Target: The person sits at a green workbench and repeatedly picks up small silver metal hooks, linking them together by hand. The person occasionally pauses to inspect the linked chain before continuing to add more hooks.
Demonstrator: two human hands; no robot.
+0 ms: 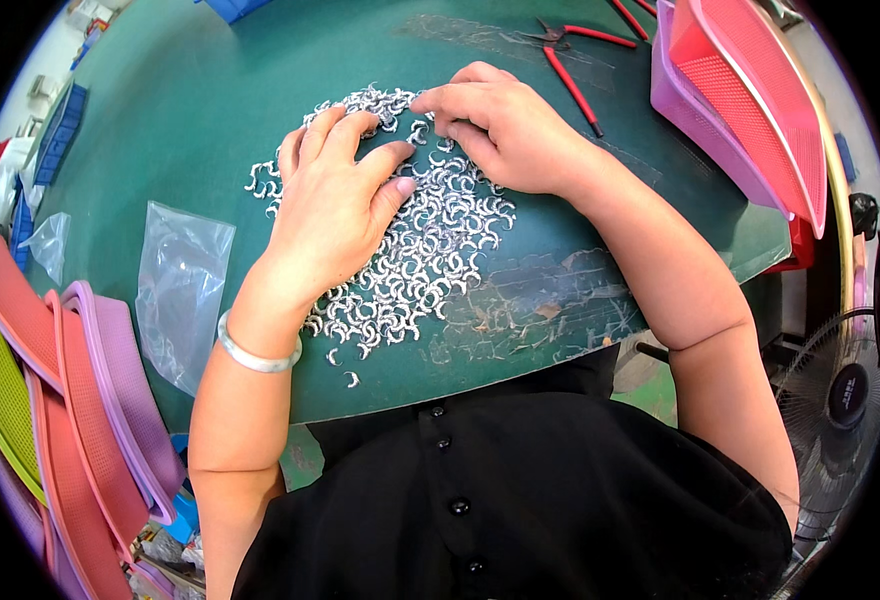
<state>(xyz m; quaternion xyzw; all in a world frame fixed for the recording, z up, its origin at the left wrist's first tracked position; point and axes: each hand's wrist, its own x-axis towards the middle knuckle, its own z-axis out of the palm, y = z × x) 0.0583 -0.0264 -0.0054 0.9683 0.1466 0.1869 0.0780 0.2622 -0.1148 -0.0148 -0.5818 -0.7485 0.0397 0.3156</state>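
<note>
A heap of small, silvery, crescent-shaped metal pieces (420,250) is spread over the green tabletop (230,100). My left hand (335,200) lies palm down over the left part of the heap, fingers apart and thumb out, holding nothing that shows. A pale bangle (258,350) circles that wrist. At the heap's far right edge, my right hand (510,130) has bent fingers, its index finger reaching left among the pieces. A gap shows between index tip and thumb; the other fingertips are partly hidden. One stray crescent (352,380) lies near the table's front edge.
Red-handled pliers (570,70) lie beyond my right hand. A clear plastic bag (185,290) rests left of my left arm. Pink and purple baskets (740,100) stand at far right, more stacked baskets (90,400) at left. A fan (840,400) is at right.
</note>
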